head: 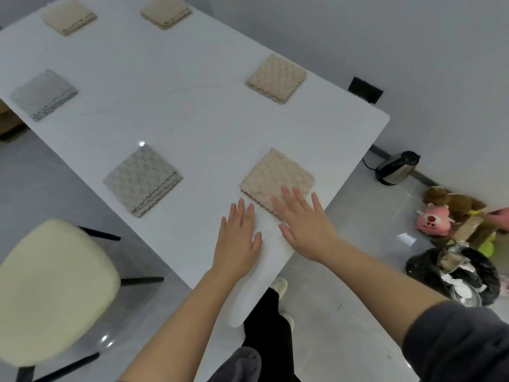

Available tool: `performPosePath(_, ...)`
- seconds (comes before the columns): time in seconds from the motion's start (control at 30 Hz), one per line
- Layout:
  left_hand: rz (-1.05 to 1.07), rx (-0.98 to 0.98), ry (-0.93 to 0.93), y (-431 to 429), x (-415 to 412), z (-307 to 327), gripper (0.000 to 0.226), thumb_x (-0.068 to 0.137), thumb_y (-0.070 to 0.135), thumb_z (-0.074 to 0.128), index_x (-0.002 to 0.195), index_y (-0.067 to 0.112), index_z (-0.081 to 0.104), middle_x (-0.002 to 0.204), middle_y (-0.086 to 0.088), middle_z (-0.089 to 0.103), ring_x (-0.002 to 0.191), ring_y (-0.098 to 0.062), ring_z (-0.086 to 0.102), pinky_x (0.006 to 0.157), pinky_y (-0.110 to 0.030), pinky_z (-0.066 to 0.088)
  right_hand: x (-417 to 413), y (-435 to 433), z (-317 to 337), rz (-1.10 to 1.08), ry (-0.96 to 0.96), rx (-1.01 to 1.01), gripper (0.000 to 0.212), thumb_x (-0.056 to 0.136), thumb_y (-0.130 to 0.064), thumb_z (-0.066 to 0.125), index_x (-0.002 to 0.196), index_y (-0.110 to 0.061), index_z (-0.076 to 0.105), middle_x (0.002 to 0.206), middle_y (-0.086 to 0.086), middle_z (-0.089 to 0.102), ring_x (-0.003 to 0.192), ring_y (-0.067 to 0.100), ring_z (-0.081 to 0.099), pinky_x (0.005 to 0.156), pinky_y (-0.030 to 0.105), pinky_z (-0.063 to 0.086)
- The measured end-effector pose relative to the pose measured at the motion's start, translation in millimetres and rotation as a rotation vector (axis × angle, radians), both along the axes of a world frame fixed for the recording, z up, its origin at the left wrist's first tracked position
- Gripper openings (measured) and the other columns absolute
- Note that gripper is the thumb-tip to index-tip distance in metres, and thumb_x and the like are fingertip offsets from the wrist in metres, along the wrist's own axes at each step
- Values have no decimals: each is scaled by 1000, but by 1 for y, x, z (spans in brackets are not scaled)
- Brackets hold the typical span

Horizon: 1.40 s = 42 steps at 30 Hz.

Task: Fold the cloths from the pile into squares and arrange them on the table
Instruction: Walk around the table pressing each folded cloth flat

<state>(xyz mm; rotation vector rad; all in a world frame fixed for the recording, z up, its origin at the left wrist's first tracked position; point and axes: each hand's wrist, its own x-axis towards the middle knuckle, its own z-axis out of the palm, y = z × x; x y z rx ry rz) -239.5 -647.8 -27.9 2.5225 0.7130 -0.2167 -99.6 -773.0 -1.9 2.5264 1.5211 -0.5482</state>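
Note:
Several folded square cloths lie in two rows on the white table (192, 119). The nearest beige square (271, 175) lies by the table's right edge. My right hand (305, 224) is flat, its straight fingertips over that cloth's near corner. My left hand (239, 238) lies flat with straight fingers on the bare table just left of it, holding nothing. A grey square (143, 179) lies to the left, another grey one (44, 93) further back. Beige squares sit at mid right (276, 77) and at the far end (68, 16) (166, 11). No unfolded pile is in view.
A cream chair (52, 288) stands at the table's left side. On the floor to the right are a kettle (396, 168), plush toys (435, 216) and a black rubbish bag (454, 274). The table's near corner ends just below my hands.

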Motion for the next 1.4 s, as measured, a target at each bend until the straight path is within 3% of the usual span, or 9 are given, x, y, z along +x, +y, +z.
performPosePath(0.3, 146, 4, -65, -5, 54, -15, 61, 102, 30, 32, 155, 17, 3, 162, -4, -9, 147, -16, -16, 121, -38, -3, 75, 12, -7, 132, 17, 56, 62, 103, -38, 28, 156, -26, -3, 163, 5, -12, 150, 26, -10, 120, 51, -1)
performPosePath(0.53, 317, -26, -65, 0, 89, -23, 61, 101, 36, 26, 155, 17, 2, 161, -2, -13, 143, -10, -20, 119, -35, -6, 132, 31, -18, 238, 53, 13, 63, 97, -44, 7, 155, -26, -8, 163, 4, -15, 150, 27, -10, 121, 52, 3)
performPosePath(0.63, 333, -29, -44, -3, 97, -26, 66, 96, 45, 14, 155, 18, 2, 160, -1, -14, 144, -11, -17, 120, -37, -2, 149, 39, -21, 238, 107, 13, 63, 97, -45, 11, 155, -28, -8, 162, 3, -17, 150, 28, -10, 121, 52, 2)
performPosePath(0.77, 420, -38, -53, -9, 103, -26, 66, 96, 46, 16, 155, 19, 4, 160, 1, -17, 147, -15, -15, 120, -37, 0, 166, 44, -23, 266, 178, 44, 65, 94, -50, 2, 154, -31, -13, 160, 0, -24, 150, 27, -13, 121, 49, -2)
performPosePath(1.07, 702, 33, -16, -36, 132, -37, 65, 96, 41, 16, 156, 17, 6, 161, -5, -12, 149, -30, -4, 119, -48, -2, 198, 58, -48, 424, 289, 65, 64, 100, -47, 17, 152, -33, -16, 157, -3, -31, 149, 26, -15, 121, 49, -7)
performPosePath(1.23, 885, 35, -40, -45, 151, -46, 65, 95, 39, 13, 155, 17, 4, 161, -2, -13, 149, -24, -7, 119, -51, -6, 199, 60, -59, 488, 333, 73, 64, 101, -44, 22, 153, -29, -13, 159, 0, -28, 149, 25, -16, 120, 51, -7)
performPosePath(1.4, 947, 50, -113, -48, 158, -49, 63, 95, 34, 17, 155, 14, 9, 162, -6, -8, 150, -22, -4, 119, -47, -7, 199, 65, -66, 522, 326, 90, 66, 97, -47, 13, 151, -26, -17, 160, 1, -27, 149, 23, -17, 120, 51, -7)
